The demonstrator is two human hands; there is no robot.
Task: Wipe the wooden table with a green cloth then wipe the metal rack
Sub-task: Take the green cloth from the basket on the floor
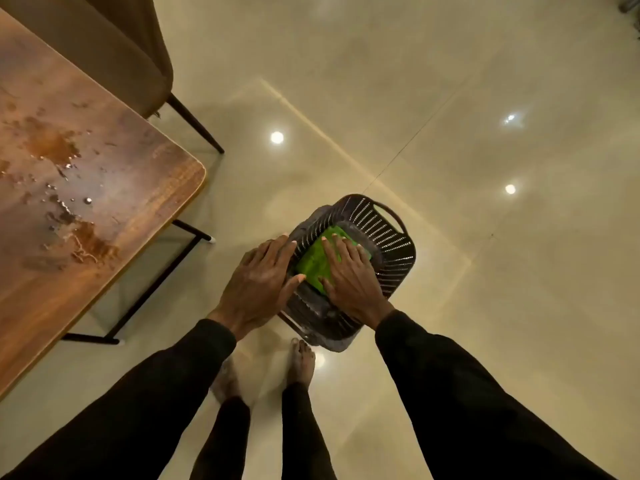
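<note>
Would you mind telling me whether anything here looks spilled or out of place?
Yes: liquid is spilled across the wooden table, in puddles and droplets near its rounded corner. The green cloth lies in a dark basket, under the right hand.

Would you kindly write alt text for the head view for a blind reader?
A person's right hand lies flat on a green cloth inside a dark slatted plastic basket on the shiny floor; the left hand touches its rim. A wet, stained wooden table stands at left.
</note>
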